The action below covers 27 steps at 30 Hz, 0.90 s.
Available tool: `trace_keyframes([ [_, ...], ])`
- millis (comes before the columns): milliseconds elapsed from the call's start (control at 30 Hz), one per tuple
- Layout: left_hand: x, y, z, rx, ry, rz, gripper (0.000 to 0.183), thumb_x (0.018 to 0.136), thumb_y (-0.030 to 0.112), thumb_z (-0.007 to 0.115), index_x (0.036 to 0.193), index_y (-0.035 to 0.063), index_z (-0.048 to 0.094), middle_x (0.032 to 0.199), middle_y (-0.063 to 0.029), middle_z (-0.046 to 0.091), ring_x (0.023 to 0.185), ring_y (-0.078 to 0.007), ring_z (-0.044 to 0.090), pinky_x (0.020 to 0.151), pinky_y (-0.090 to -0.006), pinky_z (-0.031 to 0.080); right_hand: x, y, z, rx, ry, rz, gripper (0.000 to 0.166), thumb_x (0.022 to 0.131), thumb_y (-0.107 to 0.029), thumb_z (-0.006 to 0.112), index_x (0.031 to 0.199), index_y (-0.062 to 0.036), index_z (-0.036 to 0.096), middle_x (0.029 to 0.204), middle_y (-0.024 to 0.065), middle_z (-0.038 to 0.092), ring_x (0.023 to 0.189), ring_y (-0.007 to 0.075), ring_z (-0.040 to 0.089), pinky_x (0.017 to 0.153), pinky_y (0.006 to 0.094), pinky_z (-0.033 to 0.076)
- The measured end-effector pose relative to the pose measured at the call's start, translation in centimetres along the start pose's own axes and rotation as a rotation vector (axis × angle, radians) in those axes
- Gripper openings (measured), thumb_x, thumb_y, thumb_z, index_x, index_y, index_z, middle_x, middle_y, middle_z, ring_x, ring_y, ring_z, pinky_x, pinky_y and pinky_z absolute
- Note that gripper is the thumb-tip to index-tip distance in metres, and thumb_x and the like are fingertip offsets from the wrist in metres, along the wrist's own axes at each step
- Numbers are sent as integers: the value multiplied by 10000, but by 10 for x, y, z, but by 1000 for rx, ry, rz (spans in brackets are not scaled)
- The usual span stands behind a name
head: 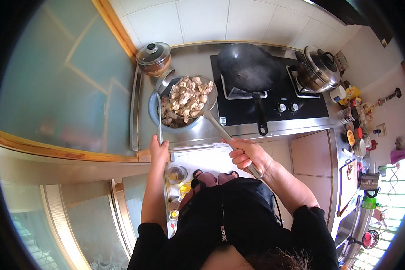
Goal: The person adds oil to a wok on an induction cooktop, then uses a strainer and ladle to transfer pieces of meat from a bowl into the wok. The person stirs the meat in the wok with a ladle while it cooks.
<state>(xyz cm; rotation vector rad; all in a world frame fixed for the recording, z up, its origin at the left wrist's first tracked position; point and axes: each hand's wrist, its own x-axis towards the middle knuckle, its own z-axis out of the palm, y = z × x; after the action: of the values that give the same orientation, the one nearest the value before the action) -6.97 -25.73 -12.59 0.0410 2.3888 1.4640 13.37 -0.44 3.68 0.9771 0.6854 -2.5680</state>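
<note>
My right hand (251, 155) grips the long metal handle of a round strainer (213, 92), which is heaped with cut pieces of cooked meat (189, 94). The strainer hangs over a blue-grey basin (152, 113) on the steel counter, covering much of its right side. Darker meat pieces (172, 119) lie in the basin below. In my left hand (159, 148) is the handle of a metal ladle (164, 81); its bowl is at the basin's far left rim. Whether the ladle touches the rim I cannot tell.
A black wok (246, 67) steams on the left burner of the black gas hob (273, 111), its handle (261, 118) pointing towards me. A lidded steel pot (317, 74) stands on the right burner. Behind the basin sits a glass-lidded brown pot (153, 59). A sliding glass panel (64, 84) borders the left.
</note>
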Motion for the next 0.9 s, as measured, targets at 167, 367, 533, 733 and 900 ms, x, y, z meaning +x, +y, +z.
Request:
trace_keyframes([
  [167, -29, 34, 21, -504, -253, -316, 171, 840, 63, 632, 872, 74, 465, 647, -39, 503, 439, -122, 443, 370, -266, 345, -37, -11, -10, 64, -19, -32, 280, 1025, -208, 393, 1264, -74, 448, 649, -43, 322, 482, 8, 259, 332, 115, 219],
  [367, -22, 63, 26, -896, -264, -593, 287, 921, 357, 538, 905, 71, 530, 676, -59, 531, 587, -179, 538, 554, -326, 482, -75, -53, -36, 114, 5, -198, 273, 1016, -221, 419, 1245, -77, 459, 648, -48, 339, 464, 10, 269, 335, 126, 209],
  [533, -43, -34, 79, -1012, 77, -740, 359, 920, 383, 500, 1002, 37, 551, 870, -144, 582, 853, -274, 595, 836, -446, 486, -76, -100, -84, -281, 290, -456, 223, 992, -212, 484, 1160, -66, 478, 633, -31, 397, 464, 37, 330, 384, 191, 263],
  [733, -146, 123, 241, -1347, -910, -680, 304, 940, 264, 556, 1090, -1, 546, 1112, -240, 592, 1029, -331, 596, 958, -469, 475, -47, -134, -127, -524, 489, -488, 165, 963, -202, 515, 914, -45, 499, 589, 19, 448, 396, 103, 370, 365, 250, 296],
  [900, -140, 128, 269, -1319, -642, -439, 175, 969, 153, 523, 1027, -4, 576, 1023, -196, 637, 937, -256, 633, 882, -380, 525, -31, -132, -139, -851, 581, -623, 170, 929, -179, 541, 874, -25, 498, 548, 29, 437, 381, 127, 430, 354, 299, 353],
])
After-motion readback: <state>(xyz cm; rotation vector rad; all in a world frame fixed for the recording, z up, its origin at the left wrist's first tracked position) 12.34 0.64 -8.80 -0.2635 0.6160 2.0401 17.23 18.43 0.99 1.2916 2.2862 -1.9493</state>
